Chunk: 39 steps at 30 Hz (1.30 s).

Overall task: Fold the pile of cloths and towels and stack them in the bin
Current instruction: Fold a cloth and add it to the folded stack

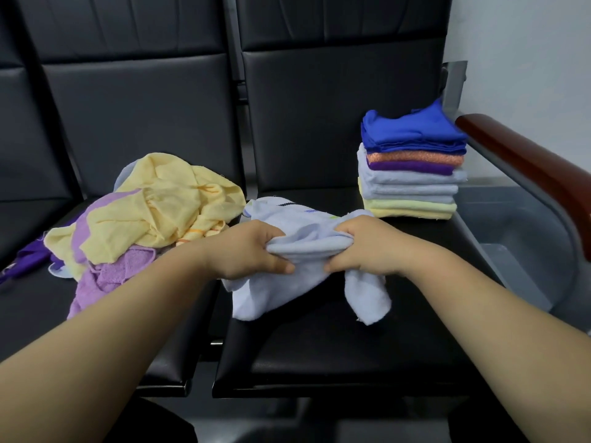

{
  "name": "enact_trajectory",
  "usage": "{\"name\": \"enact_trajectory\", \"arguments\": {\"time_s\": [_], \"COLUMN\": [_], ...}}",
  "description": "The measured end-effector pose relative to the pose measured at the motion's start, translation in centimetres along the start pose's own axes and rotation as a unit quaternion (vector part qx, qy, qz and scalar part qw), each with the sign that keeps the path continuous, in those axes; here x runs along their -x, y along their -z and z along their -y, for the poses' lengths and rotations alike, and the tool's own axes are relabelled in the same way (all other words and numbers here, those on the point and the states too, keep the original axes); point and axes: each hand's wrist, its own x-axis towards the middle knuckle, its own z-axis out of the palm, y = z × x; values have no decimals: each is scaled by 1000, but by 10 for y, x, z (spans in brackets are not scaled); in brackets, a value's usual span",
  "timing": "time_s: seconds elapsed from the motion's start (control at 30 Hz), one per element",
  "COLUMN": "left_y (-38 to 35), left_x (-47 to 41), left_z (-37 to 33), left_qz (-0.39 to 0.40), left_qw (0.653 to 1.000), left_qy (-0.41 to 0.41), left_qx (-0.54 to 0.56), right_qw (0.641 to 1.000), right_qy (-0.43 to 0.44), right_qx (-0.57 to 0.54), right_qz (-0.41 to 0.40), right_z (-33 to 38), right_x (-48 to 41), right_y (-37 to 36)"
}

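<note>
Two hands (315,247) gripping pale-blue towel (307,251)

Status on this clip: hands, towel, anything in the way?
Left hand and right hand grip pale blue towel, bunched, not folded. Folded stack at back of right seat. Loose pile on left seat. Nothing blocking.

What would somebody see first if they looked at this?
Probably the left hand and right hand gripping a pale blue towel in the middle, over a black seat. Next, the folded stack at that seat's back right, blue on top, and the crumpled yellow and purple pile on the left seat.
</note>
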Motion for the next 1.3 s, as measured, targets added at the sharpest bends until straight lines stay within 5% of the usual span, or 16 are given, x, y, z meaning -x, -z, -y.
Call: {"name": "enact_trajectory", "arguments": {"time_s": [0.17, 0.3, 0.37, 0.43, 0.5, 0.6, 0.73, 0.9, 1.0, 1.13, 1.3], "left_y": [2, -3, 0, 1, 0, -1, 1, -8, -5, 3, 12], "left_x": [7, 6, 5, 3, 2, 5, 11, 8, 6, 10, 19], "left_z": [0, -8, -11, -11, -8, -8, -13, -21, -25, -21, -24], "left_qz": [-11, -11, -6, 7, 6, -18, -16, 23, 37, -21, -4], "left_qw": [982, 954, 973, 999, 998, 999, 976, 917, 947, 995, 975], "left_qy": [-40, -38, -42, -34, -21, -21, -10, -38, -78, -37, -12], "left_qx": [183, 296, 225, 36, -55, 22, 216, 397, 310, 85, 222], "right_qw": [991, 990, 988, 980, 988, 999, 996, 989, 985, 998, 991], "right_qy": [-33, -31, -6, 35, 54, 36, -26, -5, 30, 42, -15], "right_qx": [61, 122, 153, 178, 109, 15, 52, 144, 146, 44, 114], "right_qz": [115, 62, -6, -79, -99, -22, 70, -16, -92, -10, 67], "right_z": [-2, -10, -12, -9, -3, 0, -5, -8, 0, 8, 9], "right_x": [9, 0, -6, -9, -3, 8, 11, 2, -1, 10, 16], "right_y": [-10, -15, -11, -6, 0, 2, -5, -9, -1, 6, -7]}}
